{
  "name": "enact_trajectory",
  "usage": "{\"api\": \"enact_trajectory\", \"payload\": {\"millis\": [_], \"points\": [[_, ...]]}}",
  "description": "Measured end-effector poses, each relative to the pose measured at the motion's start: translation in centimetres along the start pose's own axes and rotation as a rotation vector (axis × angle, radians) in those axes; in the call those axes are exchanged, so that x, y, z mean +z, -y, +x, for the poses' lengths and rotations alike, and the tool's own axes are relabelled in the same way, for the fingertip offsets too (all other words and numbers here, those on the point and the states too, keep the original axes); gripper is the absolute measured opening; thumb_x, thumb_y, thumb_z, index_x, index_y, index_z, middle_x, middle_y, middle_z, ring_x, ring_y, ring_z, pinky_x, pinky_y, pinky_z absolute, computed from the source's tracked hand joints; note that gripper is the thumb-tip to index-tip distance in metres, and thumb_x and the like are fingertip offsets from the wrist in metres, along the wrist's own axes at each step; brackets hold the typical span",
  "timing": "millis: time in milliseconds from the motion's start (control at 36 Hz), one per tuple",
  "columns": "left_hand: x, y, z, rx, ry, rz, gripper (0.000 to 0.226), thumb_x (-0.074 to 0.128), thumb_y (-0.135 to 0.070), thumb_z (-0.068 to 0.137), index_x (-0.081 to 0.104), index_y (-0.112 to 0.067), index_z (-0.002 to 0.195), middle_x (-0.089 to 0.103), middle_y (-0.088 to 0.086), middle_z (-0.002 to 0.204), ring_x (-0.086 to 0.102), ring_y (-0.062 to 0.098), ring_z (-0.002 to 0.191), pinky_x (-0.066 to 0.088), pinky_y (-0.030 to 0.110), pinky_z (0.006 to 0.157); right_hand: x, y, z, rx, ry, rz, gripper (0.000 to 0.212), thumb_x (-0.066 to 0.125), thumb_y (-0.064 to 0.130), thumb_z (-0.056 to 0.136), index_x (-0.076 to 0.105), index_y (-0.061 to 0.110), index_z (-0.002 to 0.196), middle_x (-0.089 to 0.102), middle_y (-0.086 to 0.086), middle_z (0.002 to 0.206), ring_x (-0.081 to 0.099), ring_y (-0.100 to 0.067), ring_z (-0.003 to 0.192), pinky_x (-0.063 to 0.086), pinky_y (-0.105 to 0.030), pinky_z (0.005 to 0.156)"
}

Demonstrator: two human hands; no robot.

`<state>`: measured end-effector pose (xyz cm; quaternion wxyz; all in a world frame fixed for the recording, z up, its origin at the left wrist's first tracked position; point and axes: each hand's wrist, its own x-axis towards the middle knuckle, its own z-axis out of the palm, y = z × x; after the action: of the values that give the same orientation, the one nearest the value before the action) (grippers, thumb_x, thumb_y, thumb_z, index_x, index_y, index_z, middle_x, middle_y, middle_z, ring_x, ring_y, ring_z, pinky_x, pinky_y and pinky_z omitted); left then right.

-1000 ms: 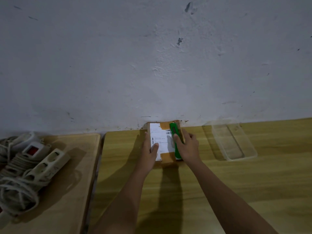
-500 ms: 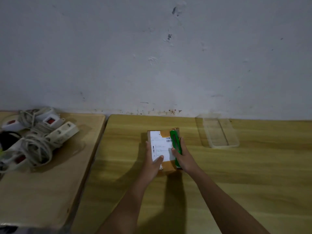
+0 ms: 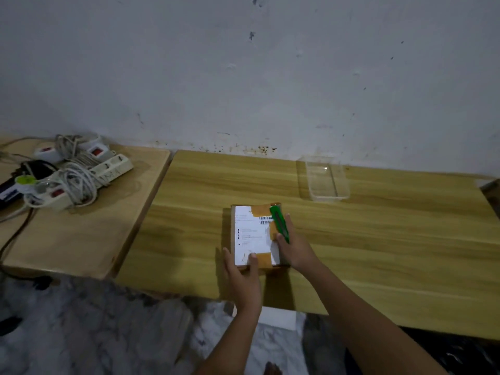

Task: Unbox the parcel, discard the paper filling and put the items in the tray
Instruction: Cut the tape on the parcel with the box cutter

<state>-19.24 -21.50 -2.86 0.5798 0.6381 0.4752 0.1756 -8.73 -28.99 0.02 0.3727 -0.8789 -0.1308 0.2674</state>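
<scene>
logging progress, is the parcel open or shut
Shut: the parcel has a flat top, brown tape over its label; the right hand grips a green cutter on it.

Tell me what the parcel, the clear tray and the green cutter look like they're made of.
The parcel: matte brown cardboard, seemingly, with shiny tan tape and a white paper label. The tray: clear glossy plastic; the table grain shows through. The green cutter: likely smooth plastic, from its even bright colour.

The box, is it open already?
No, the box is sealed with brown tape, and the right hand holds the green cutter on top of it.
</scene>
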Motion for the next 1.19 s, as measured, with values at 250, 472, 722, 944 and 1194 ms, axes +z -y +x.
{"api": "enact_trajectory", "payload": {"millis": [250,472,722,944,1194], "points": [[-1.9,-2.0,3.9,0.121,0.051,0.177,0.060,0.051,-0.026,0.094,0.023,-0.012,0.146,0.027,0.015,0.149,0.033,0.027,0.134,0.033,0.023,0.097,-2.1,-0.6,0.8,-0.013,-0.016,0.050,0.059,0.040,0.018,0.096,0.014,0.039,0.144,0.065,-0.014,0.085,0.062,-0.023,0.051,0.047,-0.027,0.040],[-2.4,-4.0,12.6,0.156,0.021,0.332,0.053,0.042,-0.028,0.098,0.025,-0.015,0.146,0.037,0.016,0.146,0.038,0.032,0.132,0.037,0.043,0.105,-2.4,-0.2,1.8,-0.010,-0.006,0.333,0.065,0.040,0.007,0.093,0.015,0.036,0.145,0.052,-0.006,0.070,0.047,-0.020,0.052,0.038,-0.028,0.046],[-0.5,-3.7,10.4,0.158,0.012,0.309,0.063,0.036,-0.034,0.098,0.003,-0.018,0.149,0.006,0.014,0.157,0.014,0.030,0.142,0.029,0.038,0.105,-2.0,0.4,3.5,-0.102,-0.094,0.231,0.047,0.042,0.015,0.096,0.033,0.027,0.141,0.052,0.013,0.071,0.044,-0.002,0.058,0.036,-0.020,0.055],[-2.4,-5.5,14.9,0.245,0.427,0.377,0.065,0.040,-0.036,0.097,0.002,-0.027,0.149,0.017,0.001,0.155,0.036,0.021,0.130,0.035,0.024,0.086,-2.3,1.6,4.7,-0.107,-0.213,0.086,0.035,0.048,0.021,0.095,0.052,0.027,0.129,0.068,-0.008,0.097,0.063,-0.022,0.081,0.051,-0.033,0.067],[-1.5,-6.8,14.0,0.172,0.385,0.368,0.058,0.035,-0.031,0.099,0.004,-0.030,0.148,0.021,0.000,0.154,0.042,0.020,0.120,0.036,0.015,0.062,-3.0,2.0,4.1,-0.081,-0.357,0.057,0.031,0.050,0.021,0.094,0.057,0.020,0.125,0.065,-0.007,0.084,0.060,-0.021,0.072,0.046,-0.029,0.057]]}}
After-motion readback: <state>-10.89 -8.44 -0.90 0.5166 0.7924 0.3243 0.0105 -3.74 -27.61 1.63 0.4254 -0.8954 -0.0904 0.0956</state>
